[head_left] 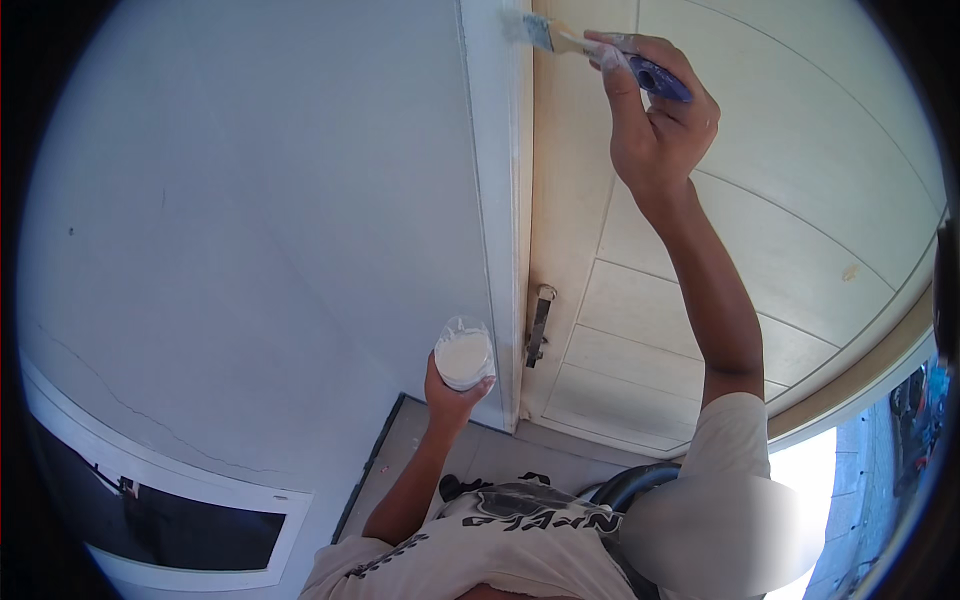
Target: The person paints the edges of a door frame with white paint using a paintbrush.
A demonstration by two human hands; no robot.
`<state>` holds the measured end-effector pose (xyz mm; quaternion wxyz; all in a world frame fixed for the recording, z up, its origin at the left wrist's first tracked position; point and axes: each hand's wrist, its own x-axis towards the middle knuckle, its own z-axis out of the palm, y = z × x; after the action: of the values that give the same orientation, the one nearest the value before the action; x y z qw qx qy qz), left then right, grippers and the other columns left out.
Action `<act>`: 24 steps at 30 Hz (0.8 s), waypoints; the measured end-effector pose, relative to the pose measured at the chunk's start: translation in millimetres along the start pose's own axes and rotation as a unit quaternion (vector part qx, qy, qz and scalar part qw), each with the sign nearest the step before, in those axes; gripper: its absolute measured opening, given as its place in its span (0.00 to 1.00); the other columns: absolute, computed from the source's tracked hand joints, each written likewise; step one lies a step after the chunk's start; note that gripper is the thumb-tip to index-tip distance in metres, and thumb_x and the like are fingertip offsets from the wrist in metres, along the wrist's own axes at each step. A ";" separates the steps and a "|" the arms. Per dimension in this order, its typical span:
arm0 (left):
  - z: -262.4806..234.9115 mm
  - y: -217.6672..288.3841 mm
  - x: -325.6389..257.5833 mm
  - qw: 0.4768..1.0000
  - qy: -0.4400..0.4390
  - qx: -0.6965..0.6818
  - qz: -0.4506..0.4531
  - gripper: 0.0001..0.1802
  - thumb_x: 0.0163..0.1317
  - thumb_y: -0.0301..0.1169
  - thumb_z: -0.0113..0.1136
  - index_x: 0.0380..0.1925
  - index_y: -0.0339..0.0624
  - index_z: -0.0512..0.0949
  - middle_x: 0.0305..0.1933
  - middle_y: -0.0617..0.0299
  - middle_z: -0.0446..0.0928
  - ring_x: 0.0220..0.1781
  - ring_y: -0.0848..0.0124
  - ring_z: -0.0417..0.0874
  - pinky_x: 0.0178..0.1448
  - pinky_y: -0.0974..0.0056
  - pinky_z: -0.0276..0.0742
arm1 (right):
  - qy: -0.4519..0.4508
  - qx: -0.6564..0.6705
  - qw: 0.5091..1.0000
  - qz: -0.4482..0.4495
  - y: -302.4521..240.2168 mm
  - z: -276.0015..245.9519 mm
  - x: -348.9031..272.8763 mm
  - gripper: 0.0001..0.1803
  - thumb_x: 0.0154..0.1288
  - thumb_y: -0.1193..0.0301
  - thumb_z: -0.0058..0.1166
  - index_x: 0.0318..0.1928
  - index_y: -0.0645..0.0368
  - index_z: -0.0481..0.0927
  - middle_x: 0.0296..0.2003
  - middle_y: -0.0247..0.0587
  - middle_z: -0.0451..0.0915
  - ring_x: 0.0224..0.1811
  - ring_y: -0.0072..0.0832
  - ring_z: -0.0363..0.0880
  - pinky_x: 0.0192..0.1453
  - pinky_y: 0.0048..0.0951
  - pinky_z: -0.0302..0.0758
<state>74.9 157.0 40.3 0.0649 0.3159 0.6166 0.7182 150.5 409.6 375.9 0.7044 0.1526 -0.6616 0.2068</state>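
Fingers (pixel 618 62) of the right hand (pixel 662 125) are clamped round the blue handle of a paintbrush (pixel 600 52), arm stretched high, and the bristles are pressed flat against the white door frame (pixel 497 180) right near its top. Down below, the left hand (pixel 452 398) has its fingers curled shut under a small clear plastic cup (pixel 464 353), held upright just beside the frame's lower stretch, with thick white paint filling it close to the brim.

To do this stroke well, by the look of it, the brush wants a light load and long passes along the length of the frame, with the tip kept off the cream door (pixel 720 230) that sits directly to the right. The cup needs to stay level; tilted, it would likely spill.

Textures now: the frame is smooth and glossy-white, the door is pale cream with shallow grooved panels running across it, and a slim metal lever handle (pixel 539 325) hangs at its edge. The grey wall (pixel 260 220) on the left is matt, with thin cracks low down. A dark window with a white surround (pixel 180 500) sits at its foot.
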 end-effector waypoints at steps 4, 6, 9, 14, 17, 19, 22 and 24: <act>-3.1 0.6 -0.5 1.000 0.000 0.007 0.003 0.41 0.46 0.23 0.80 0.60 0.35 0.69 0.55 0.54 0.79 0.56 0.66 0.82 0.61 0.61 0.79 | 0.012 0.018 0.997 -0.072 5.4 5.5 -12.1 0.06 0.64 0.82 0.62 0.42 0.66 0.82 0.34 0.42 0.86 0.32 0.21 0.83 0.39 0.22 0.80; -2.7 2.4 -1.2 1.000 0.003 -0.006 0.000 0.41 0.46 0.23 0.81 0.60 0.35 0.69 0.55 0.54 0.79 0.56 0.66 0.82 0.61 0.61 0.80 | -0.022 0.027 0.997 -0.065 0.9 1.3 -42.0 0.06 0.64 0.82 0.62 0.41 0.66 0.81 0.35 0.42 0.86 0.32 0.21 0.83 0.38 0.22 0.79; -5.5 -6.1 -0.4 1.000 0.005 -0.003 0.007 0.41 0.46 0.23 0.81 0.60 0.34 0.68 0.55 0.54 0.78 0.56 0.66 0.82 0.61 0.61 0.80 | -0.094 -0.001 0.995 -0.028 -13.1 -12.1 -77.8 0.06 0.64 0.82 0.61 0.42 0.65 0.82 0.37 0.42 0.86 0.31 0.21 0.83 0.37 0.22 0.79; -0.9 -7.0 -0.6 1.000 0.009 -0.011 0.015 0.41 0.46 0.23 0.80 0.61 0.34 0.68 0.55 0.54 0.78 0.56 0.66 0.82 0.60 0.61 0.80 | -0.104 -0.039 0.990 0.084 -14.7 -18.8 -53.7 0.06 0.64 0.80 0.63 0.41 0.65 0.82 0.34 0.41 0.86 0.31 0.22 0.83 0.37 0.23 0.79; -0.9 -3.0 -0.2 1.000 0.008 -0.012 0.013 0.41 0.46 0.23 0.80 0.61 0.34 0.68 0.55 0.54 0.78 0.56 0.66 0.82 0.60 0.61 0.81 | 0.005 0.007 1.000 0.000 -2.7 -7.9 -15.2 0.05 0.64 0.79 0.64 0.39 0.66 0.82 0.34 0.41 0.86 0.31 0.22 0.83 0.38 0.22 0.79; -0.9 -1.5 -0.8 1.000 0.007 -0.005 0.012 0.41 0.46 0.23 0.80 0.61 0.34 0.68 0.55 0.54 0.78 0.56 0.66 0.82 0.60 0.61 0.81 | 0.008 0.012 0.999 -0.030 2.0 -4.1 -10.7 0.05 0.64 0.79 0.64 0.39 0.66 0.82 0.34 0.41 0.86 0.31 0.22 0.83 0.38 0.23 0.79; -1.8 -1.6 -1.2 1.000 0.013 0.004 0.015 0.41 0.46 0.22 0.80 0.60 0.34 0.68 0.55 0.54 0.78 0.56 0.66 0.82 0.60 0.61 0.81 | -0.029 0.002 0.998 -0.057 4.0 -4.2 -35.8 0.06 0.64 0.80 0.64 0.41 0.66 0.82 0.34 0.42 0.85 0.31 0.23 0.83 0.37 0.24 0.79; -2.1 -1.8 -2.0 1.000 0.015 -0.003 0.003 0.41 0.46 0.23 0.80 0.60 0.34 0.69 0.55 0.54 0.78 0.56 0.66 0.82 0.60 0.62 0.80 | -0.082 -0.021 0.995 -0.061 -4.4 -7.4 -61.3 0.06 0.63 0.80 0.63 0.40 0.66 0.82 0.34 0.43 0.85 0.30 0.24 0.83 0.36 0.24 0.79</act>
<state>74.9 154.7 37.8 0.0538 0.3067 0.6143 0.7250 156.7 403.9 314.5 0.6623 0.1943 -0.7106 0.1364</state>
